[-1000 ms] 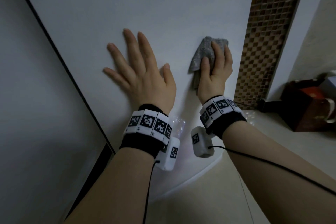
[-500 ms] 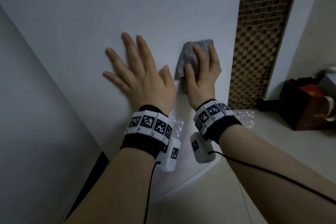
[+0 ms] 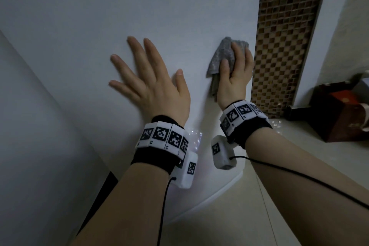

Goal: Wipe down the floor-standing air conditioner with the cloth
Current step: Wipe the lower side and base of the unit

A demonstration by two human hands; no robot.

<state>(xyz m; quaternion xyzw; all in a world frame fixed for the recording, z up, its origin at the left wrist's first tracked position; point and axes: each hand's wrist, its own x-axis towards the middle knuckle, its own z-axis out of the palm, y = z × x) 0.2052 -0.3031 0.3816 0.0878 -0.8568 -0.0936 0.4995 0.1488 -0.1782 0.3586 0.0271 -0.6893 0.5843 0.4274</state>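
Pressing grey cloth [image 3: 221,56] to white AC unit [image 3: 179,16] nr its right edge, right hand [image 3: 237,78] grips it; left hand [image 3: 157,90] flat on unit w/ fingers spread. Red box [image 3: 343,114] on floor [image 3: 259,215] at right, contents unseen.

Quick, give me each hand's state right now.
Left hand: open, fingers spread flat on the air conditioner.
Right hand: grips the grey cloth against it.
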